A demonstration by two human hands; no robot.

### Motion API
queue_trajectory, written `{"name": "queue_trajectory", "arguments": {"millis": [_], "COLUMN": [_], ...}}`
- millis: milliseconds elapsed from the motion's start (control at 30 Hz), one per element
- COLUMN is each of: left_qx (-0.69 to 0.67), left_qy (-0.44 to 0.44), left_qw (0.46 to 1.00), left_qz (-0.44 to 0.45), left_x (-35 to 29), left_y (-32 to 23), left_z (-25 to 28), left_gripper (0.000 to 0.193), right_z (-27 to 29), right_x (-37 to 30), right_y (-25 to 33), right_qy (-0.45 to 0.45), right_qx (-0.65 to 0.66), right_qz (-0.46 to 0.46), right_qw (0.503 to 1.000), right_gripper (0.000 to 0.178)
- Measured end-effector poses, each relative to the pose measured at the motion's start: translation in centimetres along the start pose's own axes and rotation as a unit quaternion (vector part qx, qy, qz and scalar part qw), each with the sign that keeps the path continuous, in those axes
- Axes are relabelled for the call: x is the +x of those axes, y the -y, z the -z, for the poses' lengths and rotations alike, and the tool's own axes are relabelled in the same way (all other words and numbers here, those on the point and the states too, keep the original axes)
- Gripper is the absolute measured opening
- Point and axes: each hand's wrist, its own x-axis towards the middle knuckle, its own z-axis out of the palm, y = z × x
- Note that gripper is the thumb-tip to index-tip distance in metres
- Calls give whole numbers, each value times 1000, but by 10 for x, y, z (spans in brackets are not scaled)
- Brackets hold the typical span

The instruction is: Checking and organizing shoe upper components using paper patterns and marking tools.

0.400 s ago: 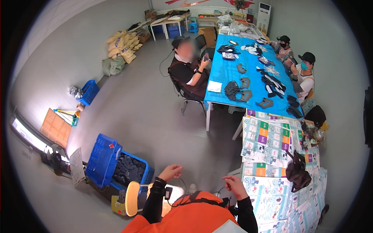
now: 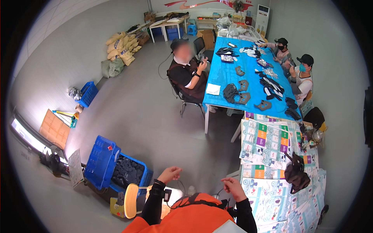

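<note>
Both of my hands hover over the floor in front of my orange garment, apart from each other. My left hand (image 2: 169, 175) is loosely closed, its fingertips drawn together and pointing right; nothing shows in it. A blue crate (image 2: 145, 175) full of dark grey pieces (image 2: 126, 171) is the nearest container to it. Across from it, my right hand (image 2: 234, 188) has its fingers curled in, the index finger pointing left, with nothing visible in the grip. Beside that hand is a table covered with printed sheets (image 2: 268, 190). Black sleeves cover both forearms.
A second blue crate (image 2: 101, 161) leans by the full one, near a wooden chair back (image 2: 131, 200). A blue-covered table (image 2: 248, 110) holds dark gloves and grey shaped pieces. Three people sit around it. A dark bag (image 2: 297, 173) lies on the printed sheets.
The view has shifted slightly, and my hands keep nearly the same pose. The seated person on the left has moved the head and hands a little.
</note>
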Motion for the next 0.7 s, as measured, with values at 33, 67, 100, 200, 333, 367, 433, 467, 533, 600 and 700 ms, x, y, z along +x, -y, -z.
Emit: {"name": "queue_trajectory", "arguments": {"millis": [33, 67, 100, 200, 333, 367, 433, 467, 533, 600, 700], "left_qx": [0, 2, 5, 5, -15, -9, 3, 2, 30, 83, 28], "left_qy": [0, 4, 9, 5, 12, 11, 17, 9, -1, -10, 8], "left_qw": [1000, 1000, 1000, 1000, 1000, 1000, 1000, 999, 995, 986, 979], "left_qz": [-2, 0, 0, -3, 10, 20, 22, 48, 97, 143, 201], "left_x": [1, 2, 4, 9, 10, 7, 9, 16, 30, 46, 65], "left_y": [0, 0, -1, 3, 19, 22, 30, 40, 70, 102, 165], "left_z": [0, 1, 2, 2, 6, 8, 15, 19, 36, 67, 129], "left_gripper": [30, 30, 30, 30, 31, 30, 30, 30, 29, 30, 24], "right_z": [1, 1, 2, 3, 1, 1, -2, -2, -1, -5, -8], "right_x": [1, 4, 6, 5, 10, 13, 11, 13, 21, 19, 12], "right_y": [-1, -2, -1, -7, -17, -20, -25, -26, -30, -24, -2], "right_qy": [2, 2, 2, -5, -8, -14, 10, -3, 15, 6, -2], "right_qx": [-1, -2, 3, 2, 2, 3, -23, -18, -19, -28, -21], "right_qz": [-1, 3, 4, 11, 0, 16, 4, -4, 9, 27, 48], "right_qw": [1000, 1000, 1000, 1000, 1000, 1000, 1000, 1000, 1000, 999, 999], "right_gripper": [17, 17, 17, 18, 20, 20, 19, 19, 21, 21, 22]}}
